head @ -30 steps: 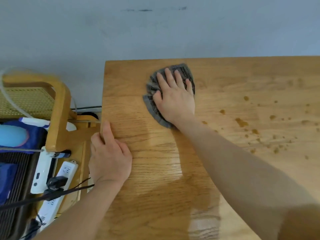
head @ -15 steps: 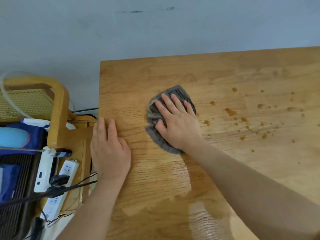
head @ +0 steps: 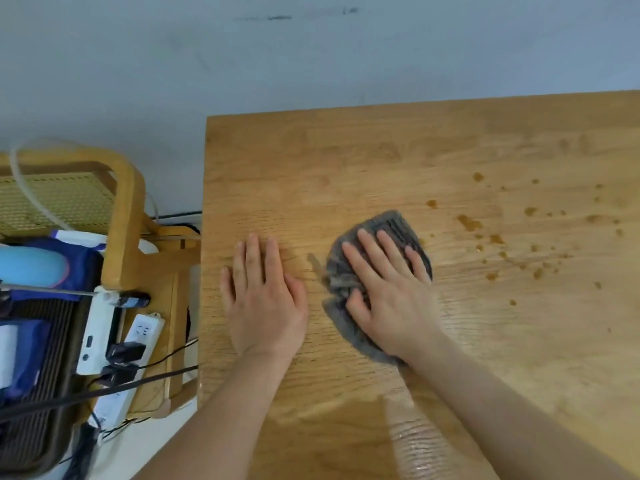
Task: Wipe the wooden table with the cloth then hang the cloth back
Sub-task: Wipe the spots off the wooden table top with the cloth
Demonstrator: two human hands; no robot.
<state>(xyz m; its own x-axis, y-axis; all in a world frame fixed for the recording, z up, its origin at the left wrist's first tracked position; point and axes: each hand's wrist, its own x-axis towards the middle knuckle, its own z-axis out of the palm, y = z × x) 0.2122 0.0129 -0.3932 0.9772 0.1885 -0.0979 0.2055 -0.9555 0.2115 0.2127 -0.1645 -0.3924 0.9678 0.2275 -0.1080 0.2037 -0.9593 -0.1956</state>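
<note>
A grey cloth (head: 391,225) lies crumpled on the wooden table (head: 381,157), left of centre. My right hand (head: 388,289) presses flat on the cloth with fingers spread, covering most of it. My left hand (head: 265,296) rests palm down on the bare wood just left of the cloth, near the table's left edge, holding nothing. Brown spots and crumbs (head: 469,221) are scattered over the wood to the right of the cloth. A wet sheen shows on the wood near my forearms.
A wooden chair with a woven back (head: 124,216) stands left of the table. On it lie a white power strip (head: 138,341) with black plugs and cables, a white device and blue items. A grey wall (head: 311,57) runs behind the table.
My right hand has dragged the cloth from the table's far left part toward me. My left hand has moved from the table's left edge onto the top.
</note>
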